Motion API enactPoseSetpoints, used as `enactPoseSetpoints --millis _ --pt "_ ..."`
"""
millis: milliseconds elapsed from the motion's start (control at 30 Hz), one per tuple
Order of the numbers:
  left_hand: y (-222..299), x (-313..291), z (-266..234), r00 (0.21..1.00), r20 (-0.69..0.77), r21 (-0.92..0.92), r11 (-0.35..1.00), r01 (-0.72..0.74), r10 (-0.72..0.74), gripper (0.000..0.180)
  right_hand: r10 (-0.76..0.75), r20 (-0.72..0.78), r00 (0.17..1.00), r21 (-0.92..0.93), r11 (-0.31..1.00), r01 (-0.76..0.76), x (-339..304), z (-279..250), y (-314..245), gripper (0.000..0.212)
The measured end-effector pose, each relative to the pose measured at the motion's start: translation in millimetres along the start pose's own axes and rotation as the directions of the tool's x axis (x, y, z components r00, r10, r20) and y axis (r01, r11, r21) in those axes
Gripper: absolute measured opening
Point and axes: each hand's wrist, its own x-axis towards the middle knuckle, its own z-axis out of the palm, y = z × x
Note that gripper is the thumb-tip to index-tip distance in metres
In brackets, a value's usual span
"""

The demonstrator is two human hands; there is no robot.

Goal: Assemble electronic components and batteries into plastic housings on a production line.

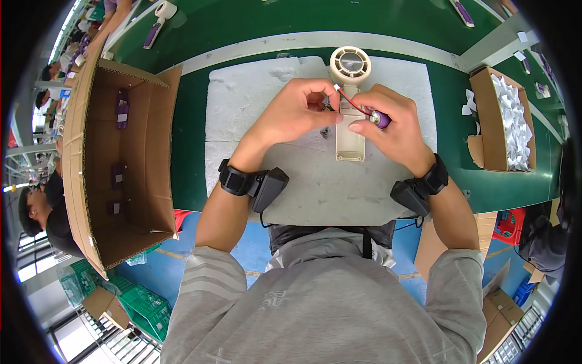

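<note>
A cream handheld fan (350, 145) lies on the padded work mat, its round slotted head (351, 65) at the far end and its hollow handle toward me. My right hand (394, 124) grips a purple cylindrical battery (380, 119) above the handle's right side. From the battery a red and black wire (351, 101) curves left to a small white connector (337, 88). Beside that connector, left of the handle, my left hand (297, 112) is closed with thumb and forefinger curled together. What its fingertips pinch is too small and partly hidden to tell.
A grey-white foam mat (254, 176) covers the green table (191, 139). An open cardboard box (160, 200) with several purple items stands at left; another box (491, 130) full of white pieces stands at right. A fan (157, 24) lies far left. Another person (39, 212) is beyond the left box.
</note>
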Motion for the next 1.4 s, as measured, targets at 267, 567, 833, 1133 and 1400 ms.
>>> enactPoseSetpoints --millis 267,567,833,1133,1400 --pt "8 0 -7 0.997 0.033 -0.117 0.991 0.068 -0.065 0.018 0.062 0.057 0.996 -0.074 0.996 -0.057 -2 2 4 0.009" --pt "9 -2 -13 0.996 0.063 -0.069 0.996 0.062 -0.058 0.022 0.153 -0.014 0.988 -0.099 0.983 -0.154 -2 5 4 0.010" --pt "6 -2 -14 0.998 0.044 -0.131 0.991 0.041 -0.035 0.032 0.122 0.075 0.990 -0.080 0.990 -0.116 -4 5 7 0.009" --pt "7 -3 -17 0.997 0.021 -0.174 0.982 0.078 -0.075 0.038 0.141 0.016 0.990 -0.087 0.986 -0.139 -3 7 6 0.009" --pt "2 -1 -17 0.998 -0.005 -0.172 0.983 0.067 -0.069 0.037 0.137 0.002 0.991 -0.093 0.986 -0.136 -3 8 7 0.009"
